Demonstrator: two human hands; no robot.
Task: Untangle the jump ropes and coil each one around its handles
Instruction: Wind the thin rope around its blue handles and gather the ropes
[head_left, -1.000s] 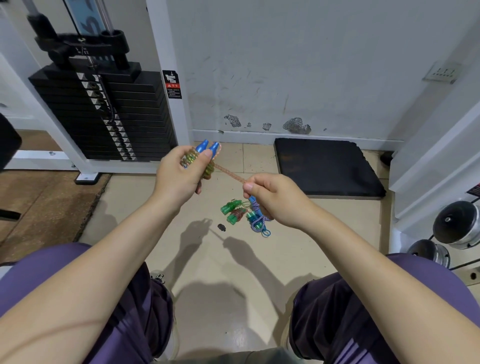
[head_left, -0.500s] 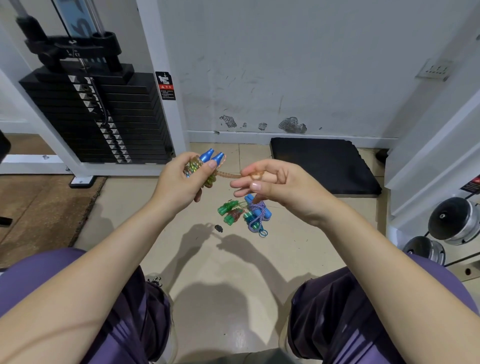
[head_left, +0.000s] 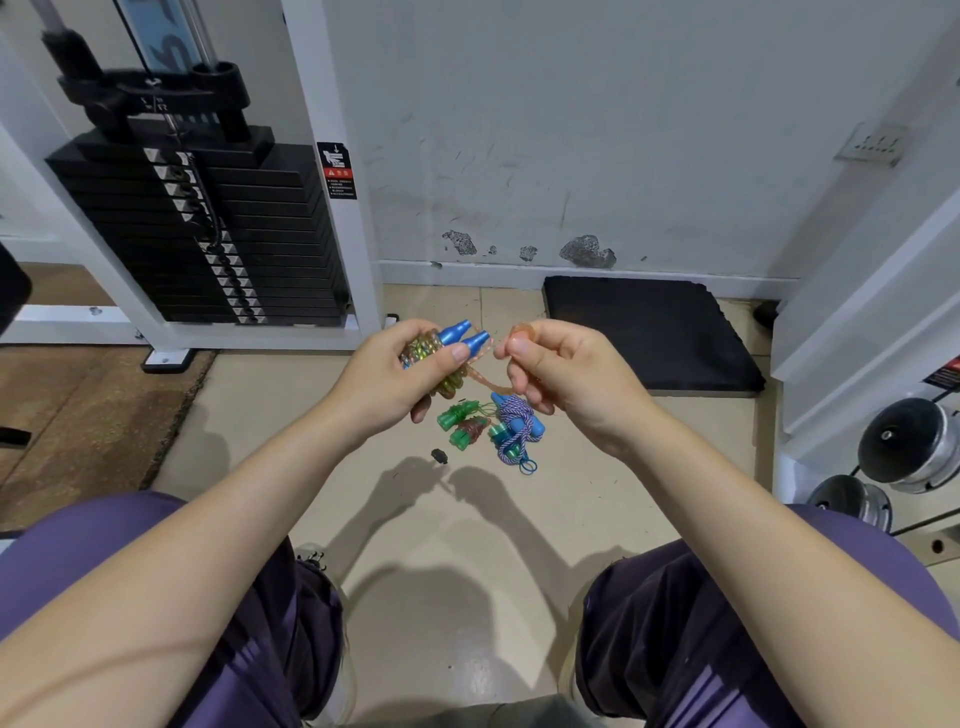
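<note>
A black weight stack in a white frame is standing at the upper left against the scuffed wall, and a black floor mat is lying on the tiled floor near the wall, to the right of the stack. Chrome dumbbell ends are sitting at the right edge. The person's purple-clad knees are framing the bottom of the view. The left hand is gripping a pair of blue handles held side by side, its fingers curled round them and round the shimmering cord coiled about them, the thumb pressing on top. The right hand is pinching the loose orange end of the cord between thumb and fingers, with a short slack stretch drooping between both hands. Below them on the floor two more jump ropes are lying just beside each other: a green-handled bundle and a blue-handled bundle wrapped in purple-and-white rope. A small dark object, possibly a cap, is lying near them.
</note>
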